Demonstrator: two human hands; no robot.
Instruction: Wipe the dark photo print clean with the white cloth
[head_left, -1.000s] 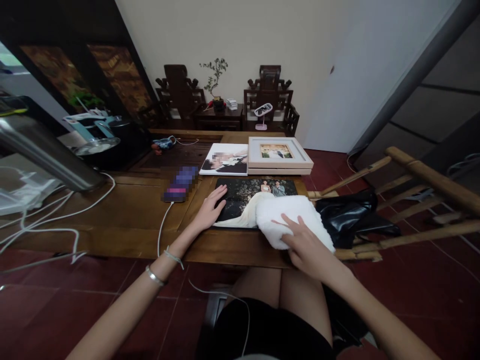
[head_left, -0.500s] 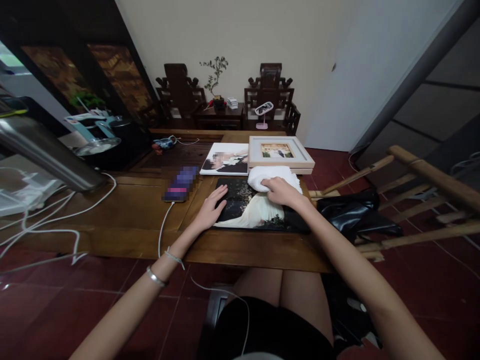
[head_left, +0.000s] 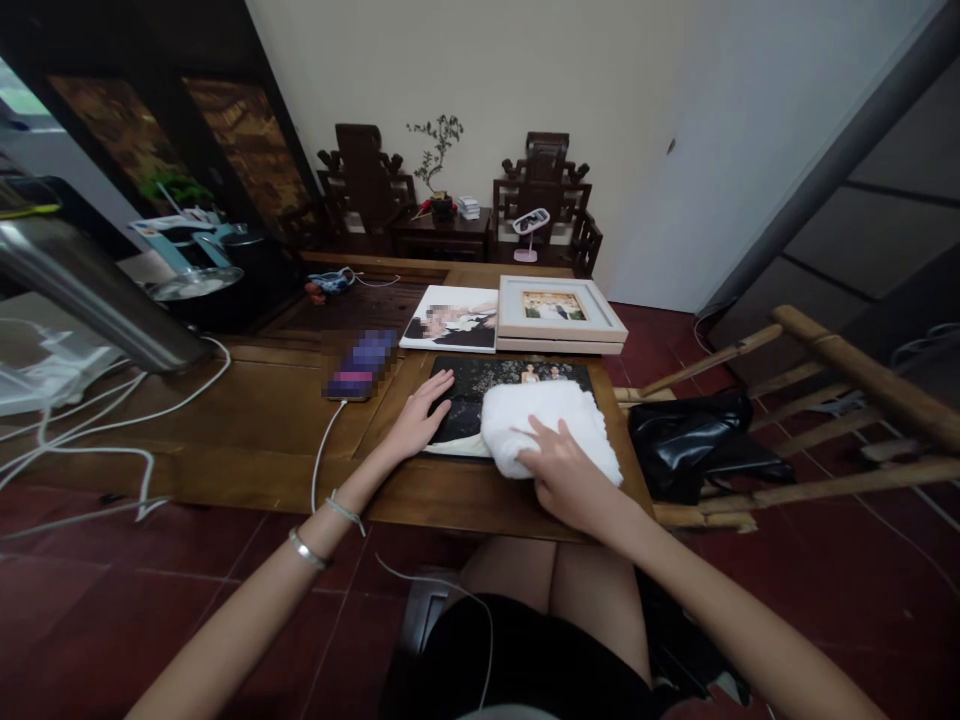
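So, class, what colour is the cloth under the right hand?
The cloth is white, best seen in the head view.

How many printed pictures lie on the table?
3: a dark picture partly under the white cloth, a white-edged picture behind it, and a framed picture right of that. More may hide beneath.

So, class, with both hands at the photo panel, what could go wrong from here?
The right hand on the white cloth could push the photo panel toward the near edge of the table if the left hand slips. The white cable runs from the phone to that edge, near the left forearm; a snag might drag the phone.
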